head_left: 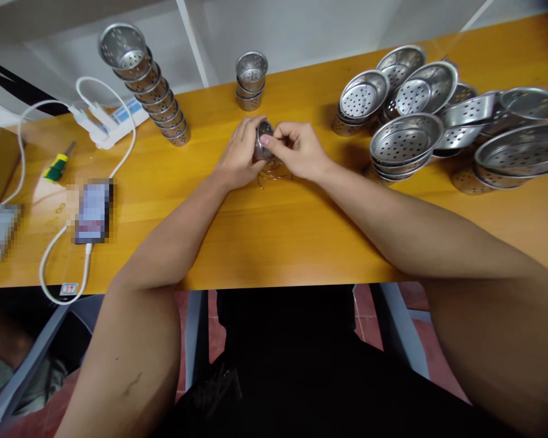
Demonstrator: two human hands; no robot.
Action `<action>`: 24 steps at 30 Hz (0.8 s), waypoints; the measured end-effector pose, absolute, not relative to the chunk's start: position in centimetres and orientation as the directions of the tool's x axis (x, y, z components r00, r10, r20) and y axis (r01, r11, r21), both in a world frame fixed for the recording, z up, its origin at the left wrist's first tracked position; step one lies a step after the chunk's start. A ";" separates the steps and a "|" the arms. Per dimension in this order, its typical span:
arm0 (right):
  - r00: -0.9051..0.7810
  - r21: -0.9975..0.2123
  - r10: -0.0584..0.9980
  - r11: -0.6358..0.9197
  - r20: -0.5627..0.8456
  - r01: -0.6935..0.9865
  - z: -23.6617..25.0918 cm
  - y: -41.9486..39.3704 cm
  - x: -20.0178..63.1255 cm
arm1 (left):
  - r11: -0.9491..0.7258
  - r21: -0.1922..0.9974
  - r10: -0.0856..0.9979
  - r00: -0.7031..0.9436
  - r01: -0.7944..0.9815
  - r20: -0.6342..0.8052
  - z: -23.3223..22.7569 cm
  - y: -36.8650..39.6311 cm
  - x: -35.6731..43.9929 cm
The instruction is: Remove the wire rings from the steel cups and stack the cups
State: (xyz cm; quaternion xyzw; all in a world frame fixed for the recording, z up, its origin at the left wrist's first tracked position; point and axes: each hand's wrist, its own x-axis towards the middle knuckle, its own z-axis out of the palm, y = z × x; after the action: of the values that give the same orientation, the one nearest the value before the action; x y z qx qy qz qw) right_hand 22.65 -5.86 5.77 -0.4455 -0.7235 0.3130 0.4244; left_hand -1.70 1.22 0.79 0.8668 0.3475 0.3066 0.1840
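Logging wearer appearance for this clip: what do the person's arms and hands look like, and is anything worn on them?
Both arms are bare from above the elbow down: no sleeves, gloves, watch or bands show. The left hand and right hand appear to carry no rings. The left forearm shows a small dark mark.

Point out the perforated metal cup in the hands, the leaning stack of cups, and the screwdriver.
perforated metal cup (263, 135), head view, on its rim between both hands.
leaning stack of cups (158, 97), head view, on the stack's middle.
screwdriver (57, 165), head view, on its green and yellow handle.
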 end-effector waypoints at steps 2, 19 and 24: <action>-0.219 -0.845 0.914 0.401 0.342 0.352 5.6 -5.7 22.4 | -0.700 0.534 0.706 0.572 0.475 0.416 0.8 1.5 -1.6; -0.073 -0.843 0.929 0.361 0.363 0.398 4.3 -4.8 24.8 | -0.696 0.519 0.716 0.428 0.496 0.551 3.5 1.9 -4.5; -0.148 -0.780 0.914 0.401 0.378 0.481 2.9 -4.1 25.3 | -0.866 0.062 0.164 0.165 0.496 0.973 9.3 9.6 -12.0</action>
State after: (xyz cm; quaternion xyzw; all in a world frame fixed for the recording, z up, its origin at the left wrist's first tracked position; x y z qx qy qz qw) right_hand 25.25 -4.11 2.88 -0.4875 -0.7153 0.2491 0.4343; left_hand -11.98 9.59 9.27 0.7508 0.2197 0.6077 -0.1367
